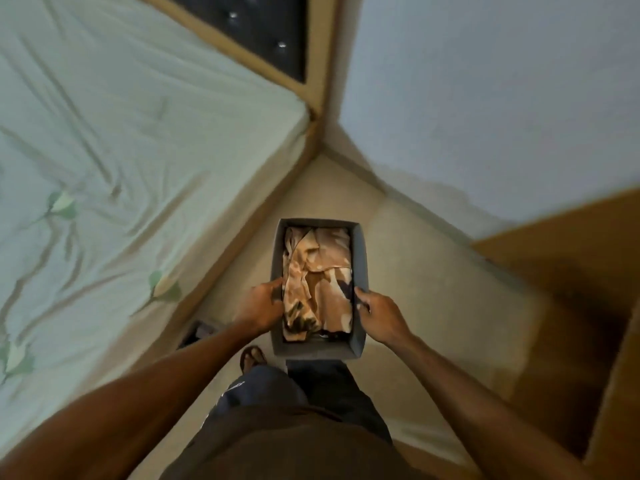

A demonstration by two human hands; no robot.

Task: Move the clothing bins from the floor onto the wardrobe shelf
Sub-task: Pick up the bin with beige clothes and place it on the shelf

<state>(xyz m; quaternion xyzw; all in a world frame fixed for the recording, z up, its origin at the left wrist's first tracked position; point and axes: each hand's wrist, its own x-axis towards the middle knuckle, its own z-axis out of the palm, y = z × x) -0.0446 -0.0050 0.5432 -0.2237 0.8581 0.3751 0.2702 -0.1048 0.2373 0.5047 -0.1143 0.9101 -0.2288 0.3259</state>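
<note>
A grey fabric clothing bin (360, 258) is held in front of me above the floor, filled with crumpled tan and orange patterned cloth (317, 282). My left hand (258, 306) grips the bin's left wall with fingers curled over the rim. On the right wall, my right hand (379, 317) holds the rim the same way. A second dark bin (197, 332) shows partly on the floor beside the bed, mostly hidden by my left forearm.
A bed with a pale green sheet (121, 150) fills the left side, its wooden frame and dark headboard (263, 32) reaching the corner. A brown wooden wardrobe (571, 271) stands at the right. A narrow strip of beige floor (415, 254) runs between them.
</note>
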